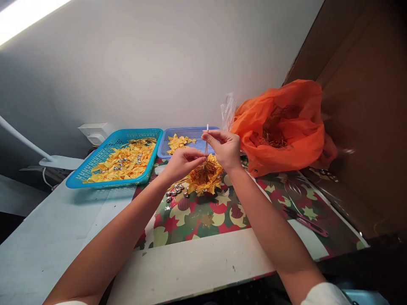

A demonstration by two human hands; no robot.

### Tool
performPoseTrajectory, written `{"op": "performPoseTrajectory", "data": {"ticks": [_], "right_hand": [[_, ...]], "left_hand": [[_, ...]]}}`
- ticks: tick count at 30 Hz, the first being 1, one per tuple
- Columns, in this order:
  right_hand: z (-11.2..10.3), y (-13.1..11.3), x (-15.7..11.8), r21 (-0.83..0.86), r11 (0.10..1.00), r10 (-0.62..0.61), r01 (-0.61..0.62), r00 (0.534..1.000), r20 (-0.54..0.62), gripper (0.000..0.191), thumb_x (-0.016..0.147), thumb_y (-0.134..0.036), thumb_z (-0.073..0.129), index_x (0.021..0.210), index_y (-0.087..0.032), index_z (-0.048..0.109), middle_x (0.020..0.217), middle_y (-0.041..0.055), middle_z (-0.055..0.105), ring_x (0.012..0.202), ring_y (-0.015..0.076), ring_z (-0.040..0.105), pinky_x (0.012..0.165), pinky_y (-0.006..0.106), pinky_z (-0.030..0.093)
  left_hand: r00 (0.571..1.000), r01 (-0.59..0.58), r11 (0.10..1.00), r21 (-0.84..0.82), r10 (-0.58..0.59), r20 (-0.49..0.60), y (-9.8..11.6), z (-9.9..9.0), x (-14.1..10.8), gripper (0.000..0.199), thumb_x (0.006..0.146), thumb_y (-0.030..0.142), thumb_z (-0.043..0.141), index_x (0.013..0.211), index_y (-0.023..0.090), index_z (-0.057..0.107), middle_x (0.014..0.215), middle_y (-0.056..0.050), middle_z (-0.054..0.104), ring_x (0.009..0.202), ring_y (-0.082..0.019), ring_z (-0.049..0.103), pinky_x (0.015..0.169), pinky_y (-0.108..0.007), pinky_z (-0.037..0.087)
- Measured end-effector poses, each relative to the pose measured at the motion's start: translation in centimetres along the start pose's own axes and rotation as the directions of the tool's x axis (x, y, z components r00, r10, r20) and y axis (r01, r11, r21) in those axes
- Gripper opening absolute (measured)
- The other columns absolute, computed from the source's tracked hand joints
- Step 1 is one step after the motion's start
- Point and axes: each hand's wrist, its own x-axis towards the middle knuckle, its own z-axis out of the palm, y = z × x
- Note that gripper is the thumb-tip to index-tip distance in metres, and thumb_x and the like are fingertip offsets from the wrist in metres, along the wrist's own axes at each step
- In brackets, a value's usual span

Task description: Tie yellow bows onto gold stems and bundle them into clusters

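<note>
A thin pale strip (207,127) stands upright between my two hands. Near its upper part, my right hand (225,148) pinches it between thumb and fingers. My left hand (187,162) is closed in a pinch at the strip's lower end, where the fingertips partly hide it. Directly below lies a bunch of yellow ribbon bows (205,186) with gold wire stems gathered at its middle, resting on the patterned sheet. Several small silver bells (174,192) lie to its left, beside loose gold wires.
A blue basket (71,181) at left holds yellow bows and silver bells. Behind my hands, a periwinkle tray (163,146) carries more bows. An orange bag (286,156) stands at right, near clear plastic strips (228,111). Pink-handled snips (307,222) lie by the cardboard wall (359,127).
</note>
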Motion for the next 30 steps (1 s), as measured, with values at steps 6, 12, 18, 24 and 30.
{"op": "performPoseTrajectory", "data": {"ticks": [6, 12, 18, 24, 30], "right_hand": [[0.2, -0.7, -0.3, -0.025, 0.999, -0.045, 0.045, 0.999, 0.021, 0.005, 0.075, -0.023, 0.076, 0.078, -0.02, 0.076, 0.077, 0.0016, 0.075, 0.077, 0.0149, 0.07, 0.079, 0.031, 0.057], [0.6, -1.0, -0.6, -0.029, 0.999, -0.024, 0.026, 0.998, 0.052, 0.003, 0.074, -0.02, 0.075, 0.076, -0.021, 0.076, 0.075, 0.0002, 0.075, 0.078, 0.015, 0.07, 0.081, 0.032, 0.058], [1.0, -1.0, -0.9, -0.01, 1.0, 0.025, -0.025, 0.997, 0.079, 0.003, 0.072, -0.023, 0.076, 0.074, -0.02, 0.074, 0.076, 0.0007, 0.075, 0.077, 0.0152, 0.07, 0.078, 0.032, 0.058], [0.6, -0.3, -0.6, -0.04, 0.996, 0.083, -0.078, 0.989, 0.126, 0.012, 0.071, -0.029, 0.077, 0.076, -0.02, 0.072, 0.078, 0.0012, 0.074, 0.075, 0.0144, 0.068, 0.074, 0.03, 0.056], [-2.0, -0.7, 1.1, -0.3, 0.954, 0.03, -0.005, 0.996, 0.08, 0.008, 0.075, -0.025, 0.072, 0.08, -0.019, 0.072, 0.093, 0.0032, 0.073, 0.078, 0.0137, 0.065, 0.074, 0.029, 0.051]], "left_hand": [[0.979, -0.033, 0.999, -0.03, 0.026, -0.203, 0.8, 0.7, -0.4, 0.028, 0.072, 0.038, 0.079, 0.087, 0.015, 0.078, 0.081, -0.009, 0.076, 0.065, -0.016, 0.064, 0.06, -0.028, 0.051], [0.944, -0.047, 0.998, -0.045, 0.03, -0.328, 1.4, 0.9, -0.5, 0.029, 0.069, 0.042, 0.081, 0.077, 0.015, 0.077, 0.062, -0.004, 0.07, 0.055, -0.014, 0.059, 0.053, -0.026, 0.047], [0.941, -0.034, 0.998, -0.052, 0.014, -0.337, 1.8, 1.1, -0.5, 0.03, 0.07, 0.045, 0.078, 0.067, 0.015, 0.075, 0.059, -0.003, 0.067, 0.056, -0.014, 0.057, 0.053, -0.026, 0.046], [0.954, -0.01, 1.0, -0.023, 0.002, -0.301, 1.3, 1.0, -0.4, 0.03, 0.073, 0.046, 0.076, 0.067, 0.017, 0.074, 0.058, -0.003, 0.066, 0.056, -0.015, 0.058, 0.053, -0.026, 0.045], [0.961, 0.125, 0.992, -0.016, -0.126, -0.247, -0.3, 0.9, -0.1, 0.035, 0.072, 0.051, 0.074, 0.073, 0.016, 0.074, 0.063, -0.004, 0.069, 0.055, -0.014, 0.058, 0.052, -0.025, 0.045]]}}
